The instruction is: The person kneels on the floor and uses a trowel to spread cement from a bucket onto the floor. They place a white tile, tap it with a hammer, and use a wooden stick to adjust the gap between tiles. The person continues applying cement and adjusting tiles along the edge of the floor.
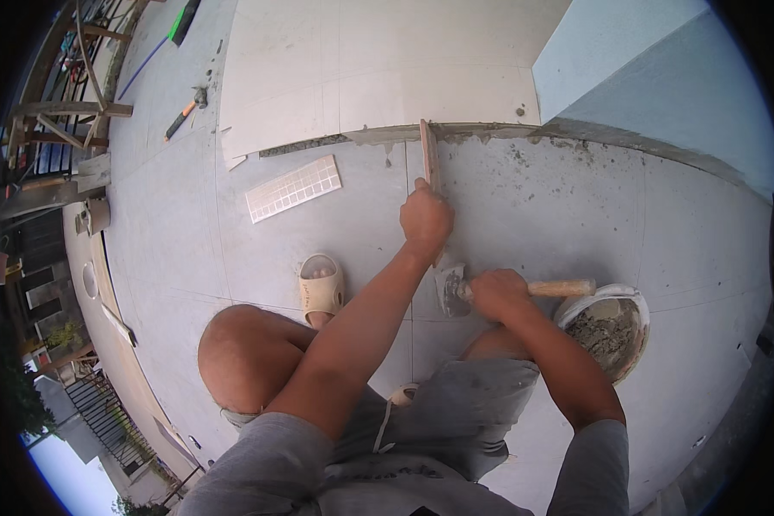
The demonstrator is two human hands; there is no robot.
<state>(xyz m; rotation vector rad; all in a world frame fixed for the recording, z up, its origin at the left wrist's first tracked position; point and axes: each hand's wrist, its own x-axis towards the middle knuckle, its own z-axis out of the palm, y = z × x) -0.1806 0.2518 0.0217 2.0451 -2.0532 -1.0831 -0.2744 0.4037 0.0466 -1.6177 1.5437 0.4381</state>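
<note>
My left hand (pixel 426 217) is closed around a narrow strip of tile (pixel 430 155), which stands on edge with its far end close to the step's lower edge. In my right hand (pixel 498 295) is a trowel, gripped near its blade. The trowel's grey, mortar-smeared blade (pixel 451 291) points left, near the strip's near end, and its wooden handle (pixel 562 288) sticks out to the right. Beside that handle stands a white bucket (pixel 642 311) with wet grey mortar (pixel 609 334) inside. Another tile strip (pixel 293 188), marked with a grid, lies flat on the floor to the left.
Ahead rises a low step (pixel 378 69) faced with pale tile, a gap showing along its left front edge. A light-blue wall (pixel 662 95) borders it at right. A hammer (pixel 185 114) and a green-and-black broom (pixel 182 24) lie far left. Mortar spatters dot the grey floor (pixel 559 215).
</note>
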